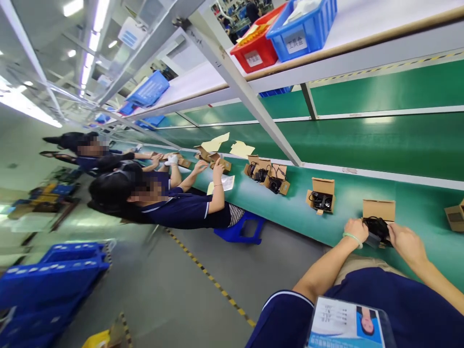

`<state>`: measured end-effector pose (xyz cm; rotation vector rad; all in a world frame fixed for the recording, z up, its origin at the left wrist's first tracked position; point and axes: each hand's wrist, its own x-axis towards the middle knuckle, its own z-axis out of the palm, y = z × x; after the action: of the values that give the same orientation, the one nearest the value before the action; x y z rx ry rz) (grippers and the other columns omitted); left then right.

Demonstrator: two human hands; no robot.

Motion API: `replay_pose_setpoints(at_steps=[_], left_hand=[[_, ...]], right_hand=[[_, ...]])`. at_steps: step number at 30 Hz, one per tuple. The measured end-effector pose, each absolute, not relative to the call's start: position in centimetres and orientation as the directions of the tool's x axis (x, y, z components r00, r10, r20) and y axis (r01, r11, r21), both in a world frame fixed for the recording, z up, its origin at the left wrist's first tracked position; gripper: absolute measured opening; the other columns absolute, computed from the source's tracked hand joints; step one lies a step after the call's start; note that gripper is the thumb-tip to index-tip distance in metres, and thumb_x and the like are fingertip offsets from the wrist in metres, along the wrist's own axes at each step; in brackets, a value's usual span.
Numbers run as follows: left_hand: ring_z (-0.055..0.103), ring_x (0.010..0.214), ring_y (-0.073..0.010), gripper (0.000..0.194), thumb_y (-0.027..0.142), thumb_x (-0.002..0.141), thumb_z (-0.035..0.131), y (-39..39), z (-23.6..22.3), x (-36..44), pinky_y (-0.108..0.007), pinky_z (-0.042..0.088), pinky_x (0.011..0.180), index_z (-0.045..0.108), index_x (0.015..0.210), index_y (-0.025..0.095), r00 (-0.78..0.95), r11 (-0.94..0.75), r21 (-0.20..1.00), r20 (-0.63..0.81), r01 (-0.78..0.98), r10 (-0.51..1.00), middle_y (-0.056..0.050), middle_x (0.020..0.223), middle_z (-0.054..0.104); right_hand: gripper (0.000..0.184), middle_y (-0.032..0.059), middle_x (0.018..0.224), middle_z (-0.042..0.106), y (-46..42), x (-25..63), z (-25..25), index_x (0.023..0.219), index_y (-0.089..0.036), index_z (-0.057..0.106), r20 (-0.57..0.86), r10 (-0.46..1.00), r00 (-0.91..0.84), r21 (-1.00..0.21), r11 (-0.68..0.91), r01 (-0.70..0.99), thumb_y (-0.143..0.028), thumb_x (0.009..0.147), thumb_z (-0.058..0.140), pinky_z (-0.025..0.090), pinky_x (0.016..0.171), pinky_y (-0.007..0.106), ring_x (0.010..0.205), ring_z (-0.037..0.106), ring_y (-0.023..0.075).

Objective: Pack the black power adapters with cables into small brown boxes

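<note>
A small open cardboard box (379, 211) lies on the green conveyor belt (348, 198) right in front of me, with a black cabled device (377, 227) in it. My left hand (355, 229), a green band on its wrist, is curled on the left side of the black device. From the right, my right hand (405, 241) grips the same device and box edge. The fingertips of both hands are partly hidden behind the black item.
More open boxes with black devices (320, 195) (268, 175) lie further along the belt. An empty box (456, 216) sits at the right edge. Two seated co-workers (170, 200) handle boxes and papers on my left. Red bin (258, 47) and blue bin (302, 26) stand on the upper shelf.
</note>
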<state>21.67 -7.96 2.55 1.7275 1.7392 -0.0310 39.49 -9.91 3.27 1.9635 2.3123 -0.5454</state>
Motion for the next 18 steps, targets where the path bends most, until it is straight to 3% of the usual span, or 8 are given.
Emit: replay_pose_setpoints(at_steps=[2,4,8,10,12,15,18], left_hand=[[0.049,0.11,-0.0291,0.031,0.027,0.085,0.041,-7.7,2.8,20.9,-0.042,0.043,0.094,0.065,0.097,0.012,0.097,0.072,0.418,-0.369,0.906,0.924,-0.016,0.112,0.058],[0.037,0.123,-0.0312,0.027,0.027,0.083,0.045,-7.1,3.1,19.7,-0.045,0.039,0.098,0.065,0.094,0.014,0.048,0.054,0.38,-0.254,0.923,0.966,-0.015,0.131,0.044],[0.017,0.134,-0.0339,0.022,0.025,0.082,0.049,-5.3,3.4,15.9,-0.05,0.031,0.103,0.064,0.094,0.014,-0.031,0.069,0.332,-0.118,0.941,0.993,-0.012,0.15,0.015],[0.02,0.132,-0.0331,0.022,0.025,0.082,0.05,-4.1,3.2,13.5,-0.049,0.031,0.102,0.063,0.097,0.014,-0.078,0.105,0.323,-0.094,0.941,0.993,-0.012,0.149,0.019],[0.028,0.126,-0.0304,0.025,0.026,0.083,0.049,-3.0,2.7,11.2,-0.047,0.033,0.099,0.061,0.102,0.015,-0.096,0.119,0.319,-0.088,0.94,0.992,-0.013,0.138,0.036],[0.038,0.114,-0.0262,0.026,0.026,0.086,0.047,-1.6,1.9,7.6,-0.044,0.034,0.095,0.06,0.105,0.016,-0.116,0.144,0.309,-0.105,0.94,0.988,-0.011,0.115,0.053],[0.039,0.109,-0.0253,0.025,0.024,0.086,0.046,-0.2,1.2,3.1,-0.042,0.034,0.093,0.06,0.105,0.016,-0.184,0.202,0.276,-0.09,0.94,0.979,-0.011,0.109,0.055]], right_hand=[[0.039,0.0166,0.09,0.065,-10.0,38.1,2.5,0.096,-0.014,0.061,-0.272,0.934,-0.232,-0.201,0.181,0.963,-0.029,0.094,0.026,0.047,0.073,0.041,0.086,0.061,0.03],[0.036,0.0165,0.091,0.065,-9.3,36.5,1.9,0.092,-0.015,0.061,-0.368,0.903,-0.221,-0.227,0.144,0.963,-0.028,0.093,0.028,0.047,0.07,0.041,0.08,0.062,0.0288],[0.039,0.0123,0.103,0.064,-6.8,34.2,2.0,0.102,-0.018,0.06,-0.417,0.87,-0.263,-0.384,0.094,0.918,-0.04,0.092,0.03,0.048,0.074,0.038,0.083,0.064,0.0253],[0.044,0.012,0.112,0.062,-6.1,33.8,2.0,0.109,-0.017,0.059,-0.376,0.884,-0.28,-0.461,0.084,0.884,-0.045,0.091,0.028,0.049,0.077,0.037,0.086,0.063,0.0246],[0.049,0.012,0.115,0.061,-6.4,34.0,1.3,0.111,-0.017,0.058,-0.368,0.886,-0.282,-0.509,0.061,0.858,-0.048,0.09,0.028,0.049,0.078,0.038,0.086,0.064,0.0246],[0.051,0.0114,0.108,0.066,-8.5,35.2,-1.2,0.107,-0.019,0.062,-0.418,0.864,-0.282,-0.534,0.017,0.845,-0.052,0.084,0.031,0.051,0.08,0.041,0.087,0.065,0.0266],[0.047,0.0097,0.097,0.07,-11.1,35.9,-3.8,0.093,-0.022,0.066,-0.446,0.843,-0.301,-0.549,0.008,0.836,-0.056,0.079,0.037,0.052,0.079,0.042,0.085,0.066,0.0292]])
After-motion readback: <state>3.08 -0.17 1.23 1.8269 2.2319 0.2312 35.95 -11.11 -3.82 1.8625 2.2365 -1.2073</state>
